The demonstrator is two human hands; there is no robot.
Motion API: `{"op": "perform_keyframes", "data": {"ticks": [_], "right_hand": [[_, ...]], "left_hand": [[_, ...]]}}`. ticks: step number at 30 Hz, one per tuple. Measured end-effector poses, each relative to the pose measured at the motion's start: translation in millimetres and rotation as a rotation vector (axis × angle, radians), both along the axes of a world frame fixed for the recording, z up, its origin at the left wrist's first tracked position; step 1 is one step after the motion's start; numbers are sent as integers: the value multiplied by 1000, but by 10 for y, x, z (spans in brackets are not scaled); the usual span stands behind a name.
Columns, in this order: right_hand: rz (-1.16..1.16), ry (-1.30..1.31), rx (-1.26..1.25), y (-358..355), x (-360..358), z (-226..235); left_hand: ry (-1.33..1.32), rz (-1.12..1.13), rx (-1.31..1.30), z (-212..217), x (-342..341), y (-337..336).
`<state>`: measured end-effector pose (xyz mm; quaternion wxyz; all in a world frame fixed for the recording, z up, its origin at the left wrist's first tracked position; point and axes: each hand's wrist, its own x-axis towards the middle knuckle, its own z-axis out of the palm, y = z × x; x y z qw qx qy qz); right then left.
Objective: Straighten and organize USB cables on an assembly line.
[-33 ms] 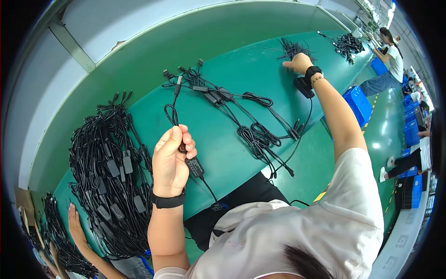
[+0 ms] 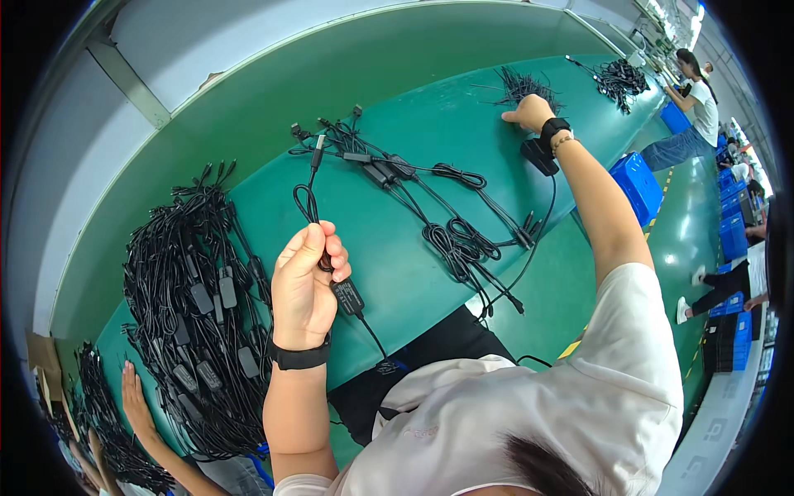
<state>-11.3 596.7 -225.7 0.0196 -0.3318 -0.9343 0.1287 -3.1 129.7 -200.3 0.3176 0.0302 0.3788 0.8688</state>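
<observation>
My left hand [image 2: 306, 285] is raised over the green table [image 2: 430, 107] and closed around a black cable. The cable's adapter block [image 2: 348, 298] hangs just below my fingers, and its loop [image 2: 308, 202] rises toward a plug end [image 2: 318, 153]. My right hand [image 2: 529, 112] is stretched far out, fingers curled down onto a small pile of thin black ties [image 2: 521, 83]. Whether it grips one is hidden. Another black adapter block [image 2: 538, 155] lies under that wrist, its cord trailing toward me.
Several bundled black cables [image 2: 451, 236] lie mid-table. A big heap of black cables [image 2: 198, 314] fills the left, with another person's hand [image 2: 136, 405] beside it. Blue crates [image 2: 637, 182] stand right of the table. A person [image 2: 699, 99] works near a far cable pile [image 2: 620, 78].
</observation>
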Motion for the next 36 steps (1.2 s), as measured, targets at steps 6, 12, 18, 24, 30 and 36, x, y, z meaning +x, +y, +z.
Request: {"op": "perform_keyframes", "data": {"ticks": [6,12,18,24,30,36], "right_hand": [[-35,-49,-71,-29,-149,-19],[10,-69,219,-52,-293,-17],[48,-109,277,-198,-205,79],[384,427,-522,-1726,430,784],[682,392,-1127,-2811,634,588],[664,534,-991,-3002,552,382]], "left_hand": [[13,-16,13,-12,-1,-18],[-3,5,12,0,3,-30],[18,30,-22,-16,-4,-16],[68,160,-169,-17,73,50],[222,62,-196,-76,131,128],[347,104,-284,-51,157,141]]}}
